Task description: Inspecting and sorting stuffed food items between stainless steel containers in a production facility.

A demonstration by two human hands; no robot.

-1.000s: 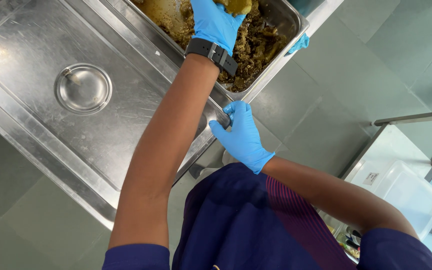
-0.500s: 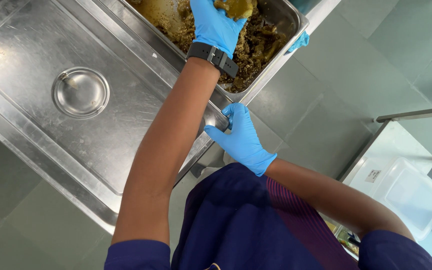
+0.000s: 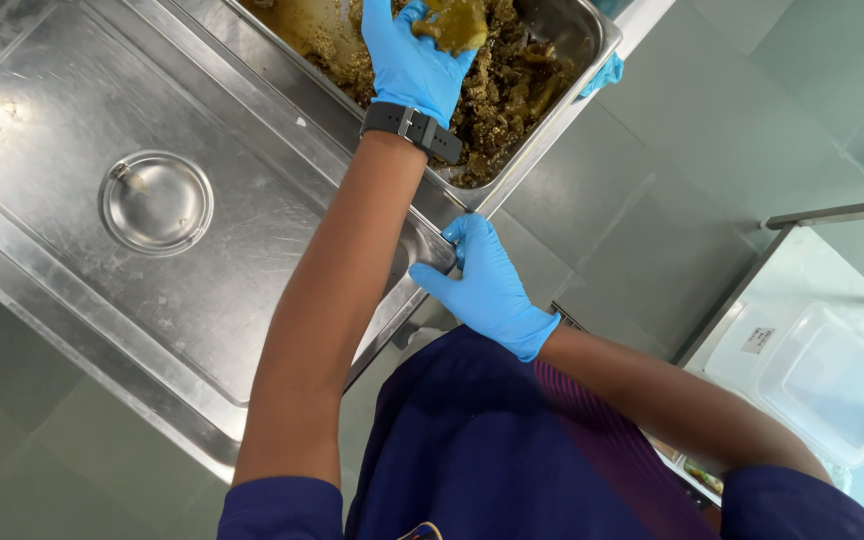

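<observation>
My left hand (image 3: 407, 60), in a blue glove with a black watch at the wrist, reaches into a steel tray (image 3: 556, 108) of brown-green cooked food. Its fingers are closed around a yellowish clump of food (image 3: 455, 22) held just above the rest. My right hand (image 3: 487, 290), also in a blue glove, grips the corner edge of the steel counter (image 3: 62, 90) close to my body. The tray's far end is cut off by the top of the frame.
A flat steel lid with a round recessed dimple (image 3: 157, 200) lies in the counter to the left of the tray. A blue cloth (image 3: 604, 75) hangs by the tray's corner. A clear plastic container (image 3: 832, 385) sits on a surface at right. Grey floor tiles lie below.
My left hand stays closed on the food clump over the tray and sits slightly lower in view. My right hand keeps its grip on the counter edge.
</observation>
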